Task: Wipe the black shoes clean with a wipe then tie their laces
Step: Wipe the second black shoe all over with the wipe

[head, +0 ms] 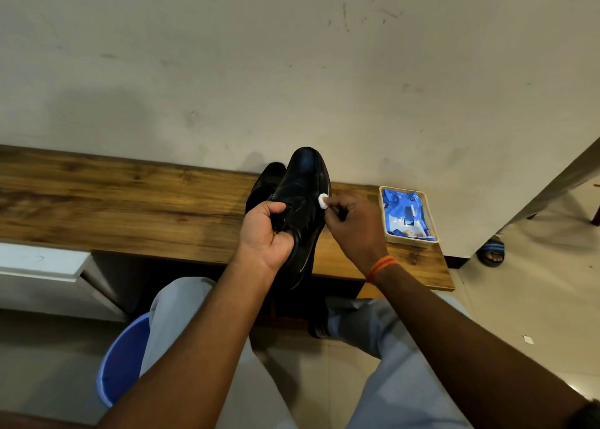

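Black leather shoe (pixel 300 201) sits raised over the bench (pixel 130 208), long axis running near to far with the toe far. Left hand (pixel 268 234) curls round its near opening; just right, the right hand (pixel 352 224) pinches a small white wipe (pixel 323 200) against the shoe's right side.

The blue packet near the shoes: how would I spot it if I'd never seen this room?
Find the long wooden bench against the wall and follow it to its right end. A shallow cream tray sits there, and the blue packet lies flat inside it, the only bright, glossy thing beside the black shoes.
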